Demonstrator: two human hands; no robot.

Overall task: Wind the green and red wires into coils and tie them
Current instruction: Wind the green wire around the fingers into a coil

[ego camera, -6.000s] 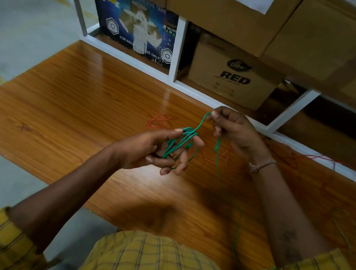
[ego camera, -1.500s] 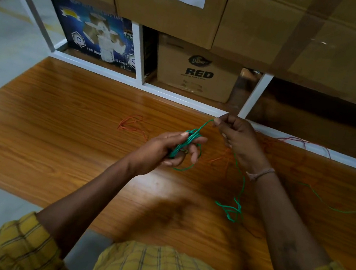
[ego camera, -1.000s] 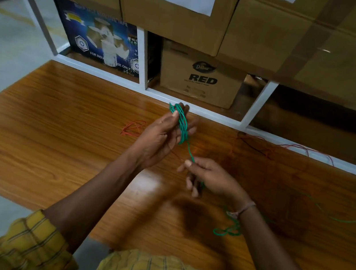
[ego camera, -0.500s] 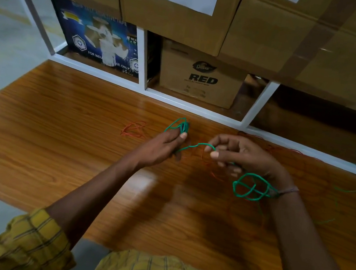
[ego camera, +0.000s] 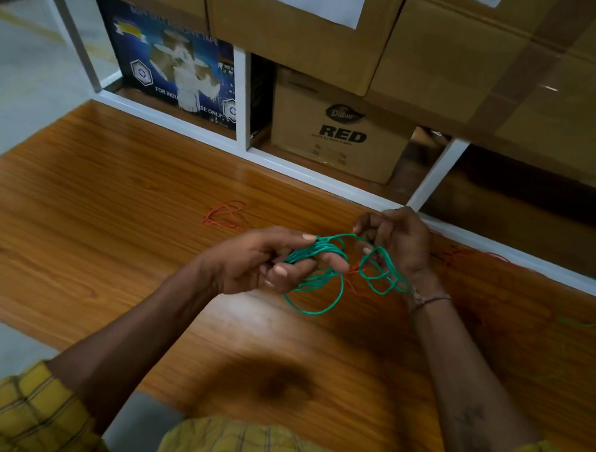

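Left hand: the left hand (ego camera: pixel 252 257) is closed on a bundle of thin green insulated wire (ego camera: pixel 317 256), the turns pinched between thumb and fingers (ego camera: pixel 330 260); judged to serve as the former that keeps the finished turns together.
Right hand: the right hand (ego camera: pixel 397 241) pinches the running length of the same green wire at its fingertips, just beside the left; judged to be feeding and guiding the next turn.
Location of green wire: held in the air above the glossy brown wooden tabletop (ego camera: pixel 92 232), between the two hands; one wide loop (ego camera: pixel 314 308) droops below the left hand, and smaller loose loops (ego camera: pixel 378 273) hang under the right wrist.
Orientation: the gripped bundle's long axis runs from lower left to upper right, towards the right hand; the loose loops follow no single axis.
Red wire: thin red wire (ego camera: pixel 224 214) lies in a loose tangle on the tabletop beyond the left hand, well apart from both; more red strands (ego camera: pixel 487 255) trail along the white shelf frame (ego camera: pixel 297 171). Untouched.
Progress: green coil partly wound, not tied; red not begun.
Risk: the drooping loops may snag or slip off before tying.
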